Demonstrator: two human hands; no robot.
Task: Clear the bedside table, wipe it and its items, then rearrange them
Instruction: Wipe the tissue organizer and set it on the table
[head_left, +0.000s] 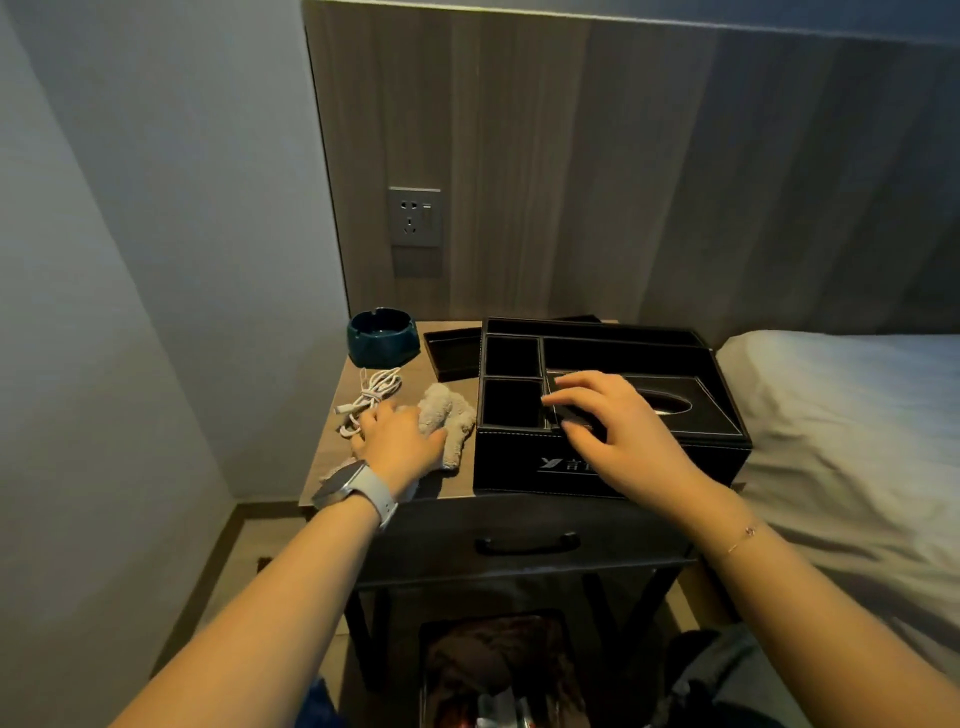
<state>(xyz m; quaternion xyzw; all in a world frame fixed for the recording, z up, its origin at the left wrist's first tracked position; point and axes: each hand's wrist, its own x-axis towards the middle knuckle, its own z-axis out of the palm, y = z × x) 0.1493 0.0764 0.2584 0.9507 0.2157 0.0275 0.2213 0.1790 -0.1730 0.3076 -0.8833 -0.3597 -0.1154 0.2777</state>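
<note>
A black leather organiser box (649, 457) with several compartments and a tissue slot stands on the right half of the wooden bedside table (332, 457). My right hand (613, 426) lies on the box's front top, fingers curled over a small dark object at the compartment edge. My left hand (400, 441) rests on a beige fluffy cloth (447, 415) on the table's left front, fingers bent into it. A white coiled cable (371, 392) lies just beyond that hand. A dark teal ashtray (382, 335) sits at the back left. A flat black tray (454, 351) lies beside it.
A wall socket (414, 215) is set in the wood headboard panel above the table. The bed with white sheets (857, 415) adjoins the table on the right. A drawer with a black handle (527, 543) is below the top; a bin with rubbish (498, 670) stands underneath.
</note>
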